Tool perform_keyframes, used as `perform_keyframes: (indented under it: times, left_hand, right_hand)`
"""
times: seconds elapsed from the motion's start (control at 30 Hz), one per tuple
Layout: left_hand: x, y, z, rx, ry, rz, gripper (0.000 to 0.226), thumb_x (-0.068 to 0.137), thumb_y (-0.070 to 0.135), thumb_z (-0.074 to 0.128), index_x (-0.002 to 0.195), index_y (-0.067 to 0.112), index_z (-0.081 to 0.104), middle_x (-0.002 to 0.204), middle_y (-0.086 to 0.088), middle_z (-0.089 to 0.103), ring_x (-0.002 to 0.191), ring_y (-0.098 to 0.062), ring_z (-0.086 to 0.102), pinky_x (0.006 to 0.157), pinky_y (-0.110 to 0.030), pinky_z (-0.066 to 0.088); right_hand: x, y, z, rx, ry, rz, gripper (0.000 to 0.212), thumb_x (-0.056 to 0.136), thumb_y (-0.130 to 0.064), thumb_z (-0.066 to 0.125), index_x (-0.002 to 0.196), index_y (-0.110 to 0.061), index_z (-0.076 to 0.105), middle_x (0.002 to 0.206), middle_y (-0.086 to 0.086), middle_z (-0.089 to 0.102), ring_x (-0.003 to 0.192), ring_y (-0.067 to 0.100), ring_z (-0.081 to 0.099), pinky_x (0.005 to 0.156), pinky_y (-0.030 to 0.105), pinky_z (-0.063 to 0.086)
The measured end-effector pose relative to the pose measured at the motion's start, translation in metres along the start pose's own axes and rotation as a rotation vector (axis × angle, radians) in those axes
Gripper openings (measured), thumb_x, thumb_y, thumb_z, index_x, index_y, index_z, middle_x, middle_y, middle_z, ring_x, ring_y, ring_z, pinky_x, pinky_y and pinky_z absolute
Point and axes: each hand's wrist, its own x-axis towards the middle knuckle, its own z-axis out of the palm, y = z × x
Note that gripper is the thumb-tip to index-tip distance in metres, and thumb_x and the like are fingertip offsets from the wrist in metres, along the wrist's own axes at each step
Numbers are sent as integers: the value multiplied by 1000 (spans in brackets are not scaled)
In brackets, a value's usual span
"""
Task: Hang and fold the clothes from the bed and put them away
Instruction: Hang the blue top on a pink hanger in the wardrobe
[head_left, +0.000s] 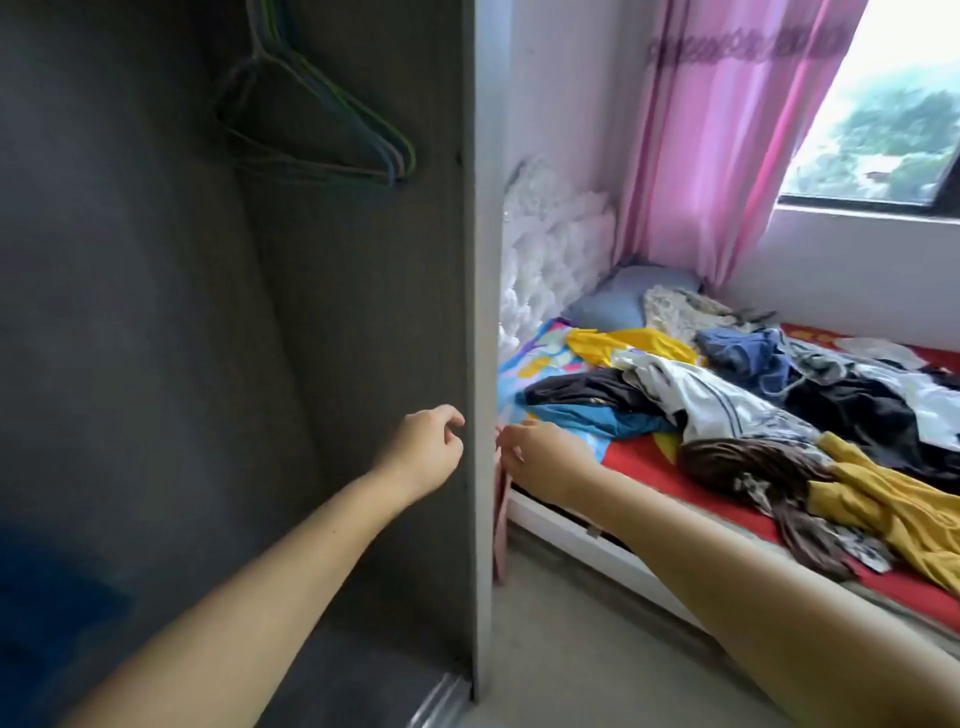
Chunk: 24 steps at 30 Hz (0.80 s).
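No readable brand, label or writing found anywhere in view.

Nearest: both bare forearms extended forward from the bottom edge. Left hand (425, 446) raised inside the open wardrobe (156, 312), fingers loosely curled, grasping nothing, fingertips just short of the wardrobe side panel (480, 364). Right hand (540, 453) held on the other side of that panel, just beside its front edge, thumb and fingers bent toward a narrow pink strip (501, 514) hanging down below it; actual pinch on the strip could not be confirmed.

Beyond and right of the right hand: bed (639, 467) with red sheet and white frame, loaded with the clothes pile (753, 395). Included in the pile: dark and blue items closest to the right hand, a white patterned garment behind, a mustard-yellow garment (904, 509) far right.

Above the left hand, deeper in the wardrobe: bunch of wire hangers (332, 130), all bare.

Farthest: blue pillow (623, 296), pink curtain (727, 130), window (893, 104).
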Motion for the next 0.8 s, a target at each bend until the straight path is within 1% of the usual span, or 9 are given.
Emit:
perform_keyframes:
  times: [0.07, 0.17, 0.27, 0.37, 0.43, 0.57, 0.7, 0.73, 0.8]
  left_hand:
    - [10, 39, 51, -29, -117, 59, 27, 90, 15, 48, 110, 17, 66, 109, -7, 67, 103, -28, 61, 87, -35, 49]
    - [22, 94, 118, -57, -256, 110, 33, 89, 15, 47, 118, 19, 61, 110, -4, 65, 102, -23, 59, 88, -33, 48]
    - [32, 148, 180, -92, -381, 146, 33, 90, 16, 46, 120, 20, 59, 94, 0, 65, 89, -21, 61, 79, -33, 49]
    - [40, 187, 229, -85, -482, 201, 32, 90, 17, 45, 119, 20, 58, 86, 1, 63, 83, -21, 61, 77, -37, 50]
    - [48, 202, 254, -72, -512, 241, 32, 89, 16, 45, 118, 19, 59, 85, 4, 62, 83, -19, 61, 78, -36, 51]
    - [77, 224, 301, -41, -599, 288, 31, 92, 17, 43, 120, 20, 57, 81, 12, 57, 79, -13, 59, 76, -36, 52]
    - [124, 235, 342, -47, -667, 301, 30, 94, 18, 42, 121, 20, 55, 77, 8, 58, 65, -12, 55, 61, -30, 45]
    - [141, 238, 352, -37, -679, 309, 30, 94, 18, 43, 121, 20, 55, 82, 6, 59, 67, -12, 56, 61, -30, 45]
    - [172, 247, 368, -5, -700, 336, 31, 93, 18, 44, 121, 20, 57, 98, 2, 63, 83, -14, 59, 70, -29, 46]
  right_hand:
    - [-32, 65, -1, -26, -30, 99, 30, 97, -26, 40, 115, -19, 62, 117, 6, 60, 105, 30, 60, 80, 36, 49]
    - [-84, 154, -4, -34, -77, 251, 28, 97, -26, 41, 115, -17, 62, 114, 5, 63, 105, 28, 60, 85, 36, 50]
    - [-140, 245, -9, -43, -87, 420, 30, 97, -29, 41, 117, -17, 61, 115, 3, 65, 105, 25, 60, 85, 34, 51]
    - [-180, 308, -10, -5, -92, 565, 28, 96, -33, 40, 110, -21, 62, 104, -2, 69, 92, 21, 66, 77, 32, 53]
    - [-194, 338, -6, 15, -88, 641, 27, 96, -30, 40, 106, -21, 63, 102, -2, 69, 89, 19, 66, 76, 32, 54]
    - [-199, 386, 9, 43, -95, 746, 26, 94, -30, 42, 106, -20, 63, 103, -1, 68, 93, 21, 62, 77, 35, 54]
    - [-179, 431, 18, 62, -89, 814, 25, 95, -30, 42, 110, -20, 61, 106, 0, 65, 94, 20, 61, 74, 32, 52]
    - [-172, 444, 20, 73, -73, 839, 25, 95, -29, 42, 110, -20, 61, 105, 0, 65, 92, 20, 61, 72, 32, 52]
    - [-159, 464, 21, 101, -56, 899, 24, 95, -28, 43, 108, -21, 61, 104, 0, 66, 90, 19, 61, 72, 32, 51]
